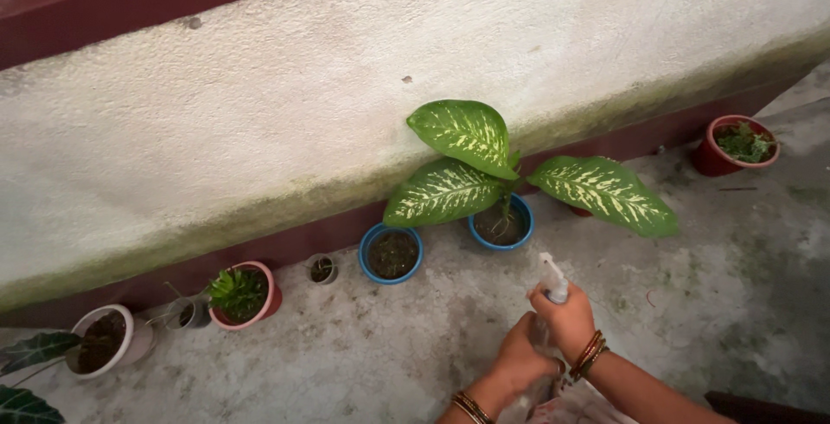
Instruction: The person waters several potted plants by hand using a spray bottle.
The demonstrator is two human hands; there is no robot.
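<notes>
We look down on a concrete floor [709, 303] that runs along a low whitewashed wall [259, 113], with a row of potted plants set against its dark red base.

Both hands are low in the middle of the view, wrapped around a clear spray bottle [551, 290]. The right hand [569, 320] grips the neck just under the white nozzle, fingers curled tight around it, with bangles [590, 355] on that wrist. The left hand [519, 359] closes around the body of the bottle lower down, also wearing bangles; the bottle's lower part is blurred and mostly hidden between the two hands. The nozzle points up and away, toward the pots.

Nearest the nozzle stands a blue pot [501, 225] holding a plant with three broad green leaves [467, 134] speckled with cream. Just beside it to the left is a second blue pot [392, 254] filled with dark soil, then a small grey cup-like pot [322, 268]. Further left sits a pink pot [245, 294] with a spiky green plant, a small grey pot [188, 312], and a white pot [108, 340] with soil. Well apart at the far right, a red pot [735, 145] holds a low leafy plant.
</notes>
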